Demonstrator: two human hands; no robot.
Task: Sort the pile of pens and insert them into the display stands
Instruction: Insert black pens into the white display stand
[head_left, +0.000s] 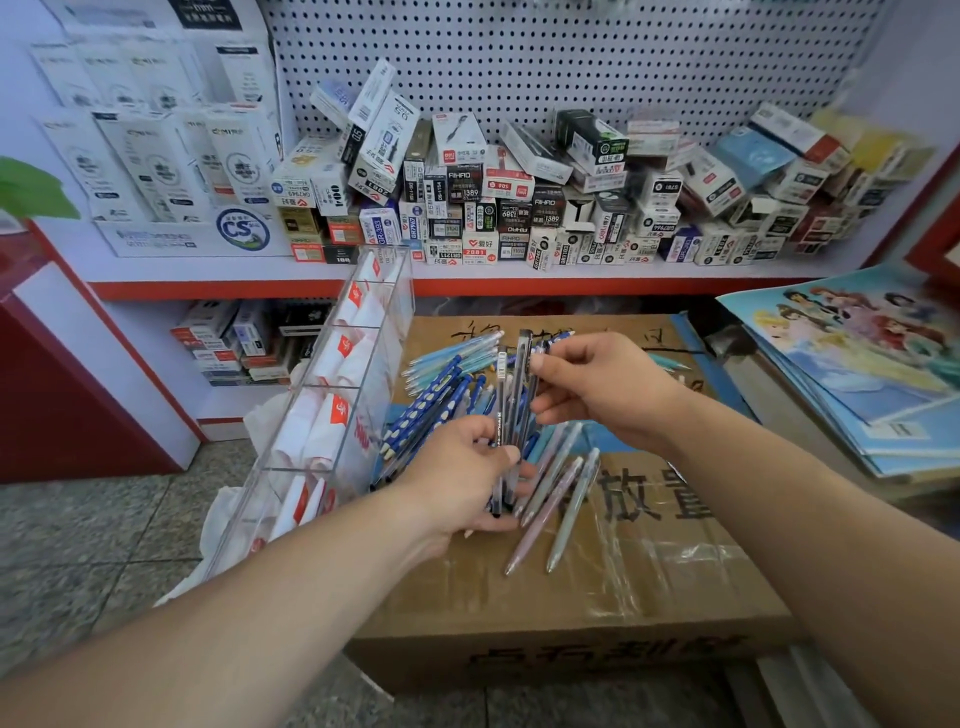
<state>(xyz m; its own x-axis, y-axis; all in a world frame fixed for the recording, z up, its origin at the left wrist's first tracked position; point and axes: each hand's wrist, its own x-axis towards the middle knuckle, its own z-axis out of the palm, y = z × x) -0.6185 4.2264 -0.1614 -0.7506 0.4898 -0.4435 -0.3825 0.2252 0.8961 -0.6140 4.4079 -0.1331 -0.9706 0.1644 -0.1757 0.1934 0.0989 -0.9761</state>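
The person's two forearms are bare to the frame's edge, with no sleeves; the left hand (467, 467) and right hand (602, 384) wear nothing.

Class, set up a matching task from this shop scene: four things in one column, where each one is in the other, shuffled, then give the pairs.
Things:
1. dark pens
2. blue dotted pens
3. clear display stand
4. small pen boxes

Places:
A. stacked on the upper shelf
B. held between left hand and right hand
C. piled on the cardboard box
D. leaning left of the box

Pairs: 1-B, 2-C, 3-D, 4-A
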